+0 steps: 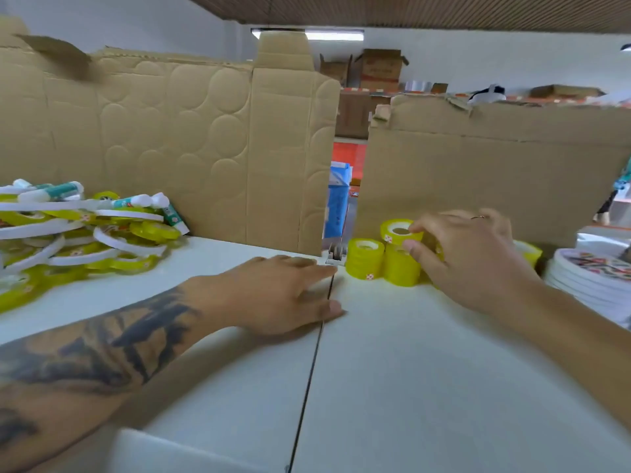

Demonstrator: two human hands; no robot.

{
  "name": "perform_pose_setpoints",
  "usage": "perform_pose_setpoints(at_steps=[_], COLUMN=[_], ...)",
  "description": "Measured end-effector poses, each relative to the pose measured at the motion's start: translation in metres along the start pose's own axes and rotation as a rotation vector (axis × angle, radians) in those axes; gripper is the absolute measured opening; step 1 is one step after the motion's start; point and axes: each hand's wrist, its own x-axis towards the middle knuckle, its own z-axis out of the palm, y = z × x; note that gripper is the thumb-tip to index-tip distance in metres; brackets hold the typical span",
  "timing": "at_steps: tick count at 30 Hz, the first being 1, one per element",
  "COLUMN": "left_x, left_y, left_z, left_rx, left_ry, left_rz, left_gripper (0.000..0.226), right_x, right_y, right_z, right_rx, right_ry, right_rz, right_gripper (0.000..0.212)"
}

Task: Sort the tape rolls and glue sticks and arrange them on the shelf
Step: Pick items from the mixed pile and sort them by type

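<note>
The right hand [467,254] pinches the top yellow tape roll [400,231] with curled fingers [418,228], atop stacked rolls [365,258] on the white shelf [426,370]. The left hand [273,295] lies flat, fingers straight, holding nothing. A mixed pile [85,233] of tape and glue sticks [65,191] sits far left.

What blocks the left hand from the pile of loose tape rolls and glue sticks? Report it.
Nothing visible. The left hand lies flat on the white shelf surface, and only bare surface shows between it and the mixed pile at far left. The right hand is busy at the stacked yellow rolls.
</note>
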Motion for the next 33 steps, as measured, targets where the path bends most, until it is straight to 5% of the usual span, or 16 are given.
perform_pose_setpoints(at_steps=[2, 7, 24, 33], left_x=[-0.001, -0.006, -0.006, -0.013], left_y=[-0.004, -0.004, -0.006, -0.018], left_z=[0.006, 0.008, 0.009, -0.004], left_rx=[0.005, -0.04, -0.055, -0.027], left_ry=[-0.129, -0.148, -0.116, -0.001], left_rz=[-0.045, -0.039, -0.032, -0.026], left_gripper=[0.078, 0.083, 0.089, 0.077], right_x=[0.001, -0.002, -0.005, -0.008], right_y=[0.004, 0.005, -0.002, -0.026], right_z=[0.004, 0.013, 0.022, 0.009], right_rx=[-0.044, -0.103, -0.198, -0.114], right_ry=[-0.029, -0.076, -0.055, 0.006], right_rz=[0.033, 0.065, 0.075, -0.005], right_gripper=[0.032, 0.027, 0.019, 0.033])
